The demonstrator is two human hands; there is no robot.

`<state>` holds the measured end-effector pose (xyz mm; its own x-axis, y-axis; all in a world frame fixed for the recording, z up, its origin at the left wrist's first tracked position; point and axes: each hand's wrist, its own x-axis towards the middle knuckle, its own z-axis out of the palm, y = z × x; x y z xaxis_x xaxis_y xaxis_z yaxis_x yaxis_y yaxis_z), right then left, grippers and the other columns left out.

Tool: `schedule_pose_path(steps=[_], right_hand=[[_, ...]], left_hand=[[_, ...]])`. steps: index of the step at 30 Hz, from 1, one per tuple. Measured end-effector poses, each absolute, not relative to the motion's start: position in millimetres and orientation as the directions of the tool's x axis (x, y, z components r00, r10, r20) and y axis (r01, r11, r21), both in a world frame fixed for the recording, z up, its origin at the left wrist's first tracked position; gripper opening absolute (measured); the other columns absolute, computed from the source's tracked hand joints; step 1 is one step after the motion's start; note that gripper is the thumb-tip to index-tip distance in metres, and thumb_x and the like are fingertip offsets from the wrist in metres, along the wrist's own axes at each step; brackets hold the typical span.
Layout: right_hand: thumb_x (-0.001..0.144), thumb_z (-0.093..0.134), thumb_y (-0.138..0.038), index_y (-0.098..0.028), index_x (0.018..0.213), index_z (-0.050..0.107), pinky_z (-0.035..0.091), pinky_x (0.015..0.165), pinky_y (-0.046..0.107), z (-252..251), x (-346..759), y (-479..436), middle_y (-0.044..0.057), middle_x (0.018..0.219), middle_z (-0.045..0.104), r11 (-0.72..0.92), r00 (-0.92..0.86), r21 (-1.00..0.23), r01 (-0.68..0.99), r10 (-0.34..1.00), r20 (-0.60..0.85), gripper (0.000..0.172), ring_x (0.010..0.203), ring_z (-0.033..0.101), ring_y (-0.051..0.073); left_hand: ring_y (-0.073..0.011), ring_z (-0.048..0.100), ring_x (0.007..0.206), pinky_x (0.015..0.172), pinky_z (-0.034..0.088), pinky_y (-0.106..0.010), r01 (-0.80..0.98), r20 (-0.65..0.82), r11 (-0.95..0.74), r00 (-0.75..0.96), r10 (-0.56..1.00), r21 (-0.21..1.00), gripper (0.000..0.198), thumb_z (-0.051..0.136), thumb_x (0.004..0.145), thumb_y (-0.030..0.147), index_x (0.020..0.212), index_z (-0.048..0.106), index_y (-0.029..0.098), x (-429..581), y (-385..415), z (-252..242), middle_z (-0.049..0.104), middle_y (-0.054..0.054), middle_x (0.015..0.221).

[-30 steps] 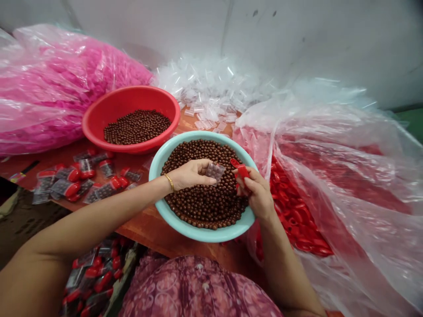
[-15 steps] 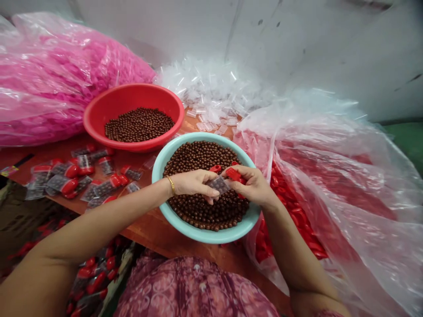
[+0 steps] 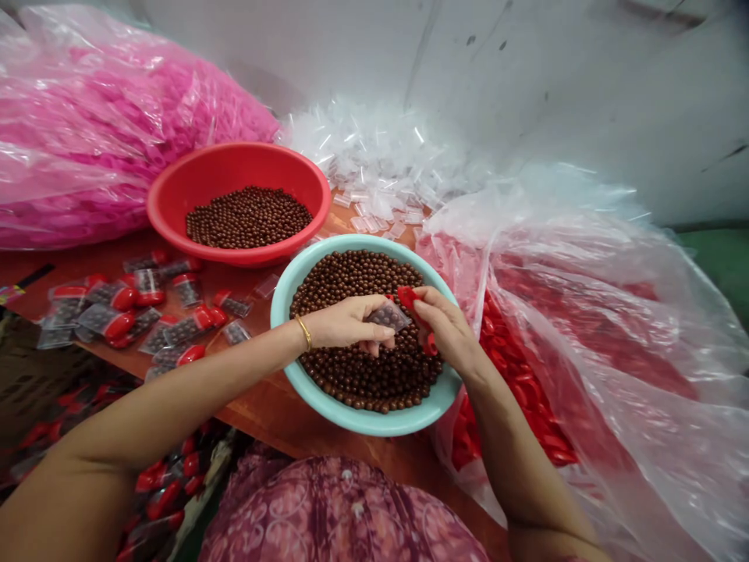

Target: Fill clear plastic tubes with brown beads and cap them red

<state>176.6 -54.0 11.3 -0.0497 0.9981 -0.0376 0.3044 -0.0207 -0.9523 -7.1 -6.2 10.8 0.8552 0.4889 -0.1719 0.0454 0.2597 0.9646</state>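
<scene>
Over the light blue basin (image 3: 366,421) of brown balls (image 3: 356,277), my left hand (image 3: 351,321) grips a small clear plastic container (image 3: 388,315) with dark balls inside. A bit of red shows behind its upper edge, mostly hidden by my fingers. My right hand (image 3: 448,324), just to the right, pinches a red plastic cap (image 3: 408,297) between thumb and forefinger. Another red piece (image 3: 431,343) shows under its curled fingers. A small gap separates the cap from the container.
A red basin (image 3: 169,226) of brown balls stands behind left. Filled red-capped containers (image 3: 187,324) lie at left, more below the table edge. Pink pieces in a bag (image 3: 117,133) and clear empty containers (image 3: 374,164) lie at the back; a bag of red caps (image 3: 527,382) is at right.
My right hand has drawn slightly away from the container with the red cap, which has been turned. The container in my left hand has shifted a little upward.
</scene>
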Motion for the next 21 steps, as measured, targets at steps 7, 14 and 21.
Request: schedule_pose_path(steps=[7,14,21], right_hand=[[0.088,0.047,-0.038,-0.021,0.107,0.056,0.051,0.063,0.028,11,170,-58,0.003,0.086,0.062,0.200,-0.111,-0.880,0.431,0.979,0.168,0.027,0.070,0.058,0.014],[0.092,0.038,-0.026,-0.023,0.134,0.045,0.049,0.085,0.039,9,171,-61,0.008,0.095,0.061,0.421,-0.234,-0.545,0.725,0.895,0.380,0.043,0.090,0.059,0.020],[0.089,0.035,-0.012,-0.022,0.147,0.020,0.052,0.083,0.036,1,161,-68,0.012,0.105,0.059,0.538,-0.356,-0.361,0.762,0.814,0.459,0.061,0.093,0.060,0.021]], left_hand=[[-0.0054,0.052,0.055,0.056,0.046,-0.020,0.025,-0.088,0.116,0.810,0.580,0.993,0.011,0.053,0.080,0.018,0.087,0.047,0.013,-7,-9,11,0.054,0.003,0.070],[-0.0080,0.049,0.056,0.055,0.043,-0.023,0.091,0.020,-0.117,0.699,0.715,0.989,0.014,0.055,0.079,0.026,0.086,0.050,0.014,-7,-9,7,0.051,0.004,0.068],[-0.0128,0.050,0.070,0.069,0.043,-0.027,0.210,0.064,-0.247,0.626,0.777,0.946,0.015,0.060,0.071,0.024,0.080,0.053,0.014,-5,-10,6,0.055,0.002,0.074]])
